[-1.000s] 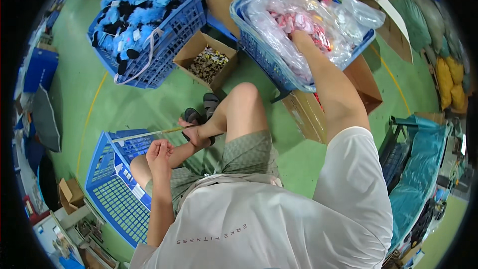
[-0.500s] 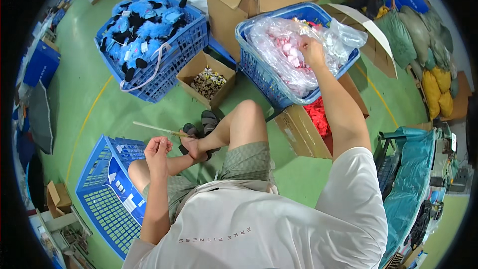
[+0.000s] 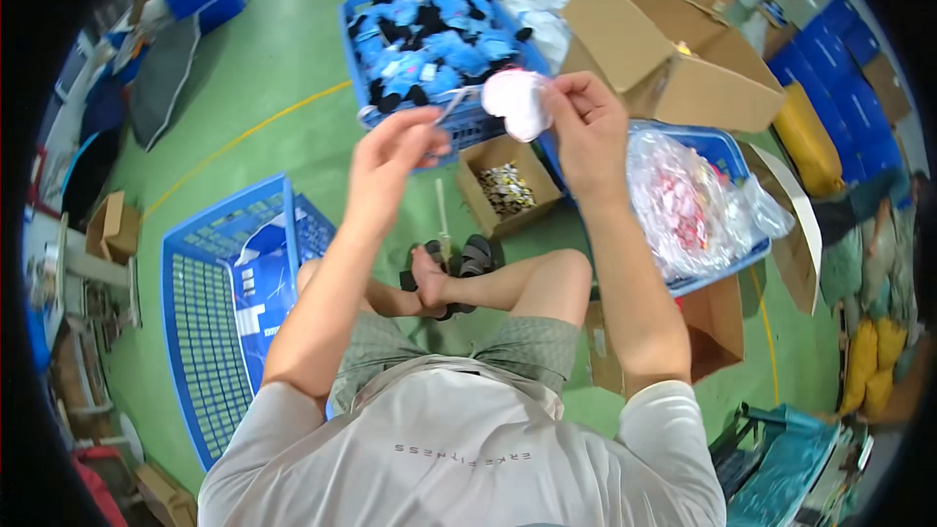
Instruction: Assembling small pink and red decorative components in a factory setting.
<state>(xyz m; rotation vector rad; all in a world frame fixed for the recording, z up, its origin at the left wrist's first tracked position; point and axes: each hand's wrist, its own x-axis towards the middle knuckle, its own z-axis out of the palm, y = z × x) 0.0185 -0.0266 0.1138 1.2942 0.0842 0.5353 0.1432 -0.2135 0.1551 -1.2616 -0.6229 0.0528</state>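
My right hand (image 3: 591, 137) is raised over the middle, its thumb and fingers pinching a small white plush piece (image 3: 518, 105) with rounded lobes and a pink edge. To its left, my left hand (image 3: 392, 164) hovers at about the same height, apart from the piece. Its fingers are partly bent, spread from the thumb, and smeared at the tips; I see nothing in them. Beyond both hands, a blue basket (image 3: 349, 54) is heaped with fluffy blue and black plush toys (image 3: 429, 34). A pale cord (image 3: 454, 102) hangs at its near side, close to my left fingertips.
A small carton (image 3: 509, 224) of little mixed pieces stands ahead of my feet. At right, a blue basket (image 3: 750, 252) holds clear plastic bags (image 3: 649, 185) with pink-white pieces. A blue basket (image 3: 176, 332) stands left of my legs. A thin pale stick (image 3: 441, 207) is by my foot.
My right hand has come out of the right-hand basket with the white plush piece, moving left to the middle. My left hand has risen toward it. The view has shifted.
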